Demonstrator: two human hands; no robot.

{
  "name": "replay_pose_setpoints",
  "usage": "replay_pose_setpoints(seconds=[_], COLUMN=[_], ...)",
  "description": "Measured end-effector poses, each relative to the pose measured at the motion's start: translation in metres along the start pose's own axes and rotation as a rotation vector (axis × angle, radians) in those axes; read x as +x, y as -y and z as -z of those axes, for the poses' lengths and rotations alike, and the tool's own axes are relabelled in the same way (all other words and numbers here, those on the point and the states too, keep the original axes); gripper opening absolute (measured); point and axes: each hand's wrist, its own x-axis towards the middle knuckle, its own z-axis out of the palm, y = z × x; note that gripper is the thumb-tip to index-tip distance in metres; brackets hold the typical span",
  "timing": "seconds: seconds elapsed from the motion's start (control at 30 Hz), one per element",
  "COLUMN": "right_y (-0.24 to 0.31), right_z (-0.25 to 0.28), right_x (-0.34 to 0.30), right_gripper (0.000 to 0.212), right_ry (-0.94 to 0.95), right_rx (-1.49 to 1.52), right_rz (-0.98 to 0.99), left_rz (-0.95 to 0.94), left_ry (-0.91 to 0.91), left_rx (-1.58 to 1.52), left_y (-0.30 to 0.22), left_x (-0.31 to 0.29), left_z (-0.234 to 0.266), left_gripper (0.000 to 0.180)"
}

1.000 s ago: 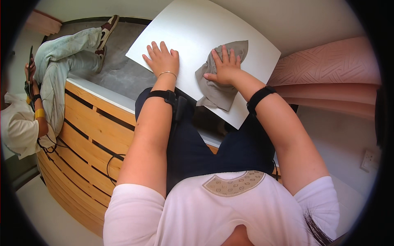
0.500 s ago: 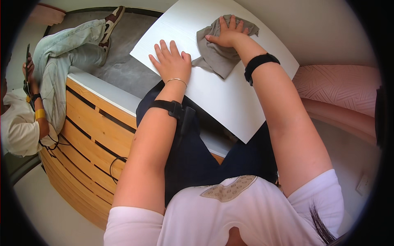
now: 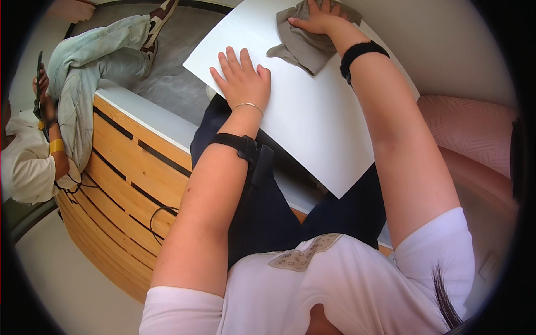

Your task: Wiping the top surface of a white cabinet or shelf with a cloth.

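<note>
My right hand [image 3: 322, 20] lies flat on a grey-brown cloth [image 3: 306, 47], its fingers spread and pressing down near the far side of a white tabletop [image 3: 335, 134]. The cloth is rumpled, and one pointed corner trails toward me. My left hand [image 3: 244, 81] rests palm down at the tabletop's left edge, fingers apart and nothing in them. A thin bracelet circles the left wrist, and black straps go round both forearms.
To the left, a person in light jeans [image 3: 78, 61] holds a phone [image 3: 39, 70] on a slatted wooden bench [image 3: 131, 162]. A pink patterned cushion [image 3: 469, 125] lies at the right, beside a pale wall. Grey floor [image 3: 120, 30] shows beyond the bench.
My right hand has slid the cloth farther away from me across the tabletop. The left hand stays at the left edge. The whole view has shifted slightly.
</note>
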Motion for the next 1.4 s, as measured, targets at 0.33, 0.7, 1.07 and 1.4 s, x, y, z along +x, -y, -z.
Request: replay_pose_setpoints(seconds=[0.33, 0.7, 1.07, 1.4], right_y=[-0.029, -0.108, -0.142, -0.142], right_z=[-0.065, -0.104, -0.112, -0.107], right_x=[-0.022, -0.107, -0.122, -0.117], right_gripper=[0.090, 0.089, 0.087, 0.085], right_ry=[-0.053, 0.015, 0.033, 0.071], right_rx=[0.007, -0.010, 0.002, 0.018], right_rz=[0.061, -0.005, -0.051, -0.052], left_rz=[0.005, -0.004, -0.064, 0.003], left_ry=[0.161, 0.358, 0.524, 0.623], left_rx=[0.129, 0.125, 0.140, 0.143], left_y=[0.003, -0.004, -0.009, -0.015], left_x=[0.007, -0.007, -0.034, -0.037], left_z=[-0.012, -0.003, 0.019, 0.027], left_gripper=[0.052, 0.052, 0.057, 0.059])
